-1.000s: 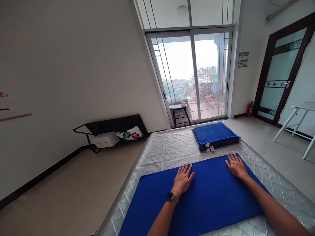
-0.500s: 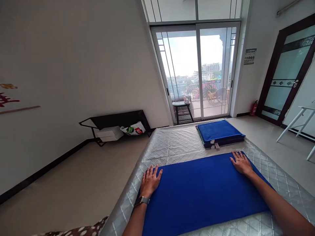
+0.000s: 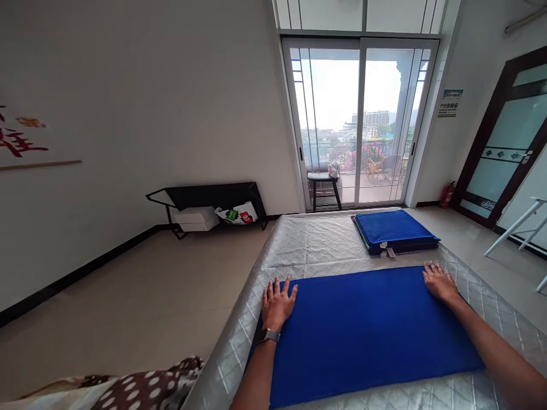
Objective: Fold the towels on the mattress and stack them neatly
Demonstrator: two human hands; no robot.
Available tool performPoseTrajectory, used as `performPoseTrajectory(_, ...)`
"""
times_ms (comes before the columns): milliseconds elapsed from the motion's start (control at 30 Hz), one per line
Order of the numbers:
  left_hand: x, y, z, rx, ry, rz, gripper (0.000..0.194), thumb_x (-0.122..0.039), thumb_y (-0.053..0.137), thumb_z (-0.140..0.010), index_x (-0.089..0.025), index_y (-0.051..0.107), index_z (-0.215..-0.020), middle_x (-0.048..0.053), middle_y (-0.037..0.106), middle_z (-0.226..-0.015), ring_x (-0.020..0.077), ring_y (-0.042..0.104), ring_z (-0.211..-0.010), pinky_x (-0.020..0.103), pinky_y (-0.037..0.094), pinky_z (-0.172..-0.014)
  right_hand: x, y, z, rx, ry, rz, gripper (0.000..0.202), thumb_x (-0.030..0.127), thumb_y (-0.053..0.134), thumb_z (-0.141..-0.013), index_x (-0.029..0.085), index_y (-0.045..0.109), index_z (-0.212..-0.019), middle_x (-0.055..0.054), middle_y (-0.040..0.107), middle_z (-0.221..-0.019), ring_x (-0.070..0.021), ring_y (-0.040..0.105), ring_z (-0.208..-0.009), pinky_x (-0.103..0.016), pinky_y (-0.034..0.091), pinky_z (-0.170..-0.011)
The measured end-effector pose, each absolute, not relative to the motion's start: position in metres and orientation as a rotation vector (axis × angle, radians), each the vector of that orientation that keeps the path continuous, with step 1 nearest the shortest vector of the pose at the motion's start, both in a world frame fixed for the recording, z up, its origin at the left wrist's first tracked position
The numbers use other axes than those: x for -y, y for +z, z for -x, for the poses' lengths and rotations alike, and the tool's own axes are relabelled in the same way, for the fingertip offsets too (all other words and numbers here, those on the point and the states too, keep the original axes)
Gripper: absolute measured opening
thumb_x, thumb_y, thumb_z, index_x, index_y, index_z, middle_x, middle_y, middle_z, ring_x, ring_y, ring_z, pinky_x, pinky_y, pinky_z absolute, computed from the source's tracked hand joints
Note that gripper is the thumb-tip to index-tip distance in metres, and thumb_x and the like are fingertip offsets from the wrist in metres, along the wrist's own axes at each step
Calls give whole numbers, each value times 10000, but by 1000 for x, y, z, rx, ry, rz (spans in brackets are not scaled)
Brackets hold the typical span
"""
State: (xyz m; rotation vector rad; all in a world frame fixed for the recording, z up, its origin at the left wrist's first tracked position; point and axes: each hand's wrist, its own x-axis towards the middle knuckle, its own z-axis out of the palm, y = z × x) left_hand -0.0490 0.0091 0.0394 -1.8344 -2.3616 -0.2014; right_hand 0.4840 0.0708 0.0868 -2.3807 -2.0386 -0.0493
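A flat blue cloth lies spread out on a silver quilted table cover. My left hand rests palm down on the cloth's far left corner, fingers spread, a watch on the wrist. On the far right corner lies my right hand, also flat, with its fingers stretched out. Beyond the cloth sits a stack of folded cloths, a blue one on top and white tags at its near side.
On the left floor stands a black rack with a white box and a printed bag. Brown polka-dot fabric shows at lower left. A sliding glass door and a dark stool are behind. White stool legs stand right.
The view has turned slightly left, so the whole scene sits further right. Both hands stay flat on the cloth's far corners, and the cloth looks unchanged.
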Motion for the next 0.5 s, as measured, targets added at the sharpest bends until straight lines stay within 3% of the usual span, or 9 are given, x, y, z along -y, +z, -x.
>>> performPoseTrajectory(67,-10,33,53,2310,-171,1859,524,-383,381,-985,-240,466,-1482,102,396,-1578,338,313,-1466,506,243,-1193,-68,90,-458,2039,-165,2297,593,243,221,-967,99,410,-1510,-135,333,-1595,-289,252,-1489,-525,219,-1191)
performPoseTrajectory(167,-10,26,58,2270,-144,1856,514,-281,410,-964,-238,480,-1471,92,409,-1572,320,320,-1465,487,236,-1200,-59,92,-395,2232,-142,1986,571,309,240,-989,152,444,-1499,-102,374,-1580,-277,283,-1479,-495,230,-1193)
performPoseTrajectory(367,-9,23,62,2246,-98,1869,524,-301,445,-957,-242,465,-1477,90,419,-1565,321,320,-1466,494,210,-1209,-31,88,-271,2622,235,1445,622,488,216,-1018,193,345,-1550,-62,325,-1604,-217,228,-1500,-417,185,-1219)
performPoseTrajectory(500,-7,25,60,2259,-56,1854,522,-255,414,-959,-254,462,-1480,69,400,-1577,291,300,-1478,462,219,-1210,-34,84,-281,2668,294,1456,668,553,177,-1009,205,295,-1567,-51,269,-1626,-209,186,-1510,-426,159,-1228)
